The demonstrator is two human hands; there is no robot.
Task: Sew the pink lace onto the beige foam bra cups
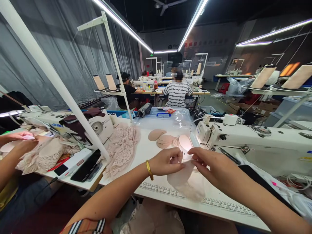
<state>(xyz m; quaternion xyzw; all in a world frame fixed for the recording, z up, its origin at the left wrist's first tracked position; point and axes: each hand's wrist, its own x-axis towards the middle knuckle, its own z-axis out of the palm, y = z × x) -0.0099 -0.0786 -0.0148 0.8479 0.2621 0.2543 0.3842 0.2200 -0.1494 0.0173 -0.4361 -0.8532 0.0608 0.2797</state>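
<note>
Cloth (186,182) is hanging just below left hand (168,160) and right hand (209,163) | blur is leaving its long axis unclear | both, nearly touching, are pinching its top edge, neither nearer | machine (240,132) is standing beyond right hand

A white table (143,148) carries beige lace (122,146), oval pads (165,140) and a sewing machine (243,135).

A grey curtain (60,61) hangs at left, a ceiling fan (164,6) overhead, a black phone (85,166) lying below.
</note>
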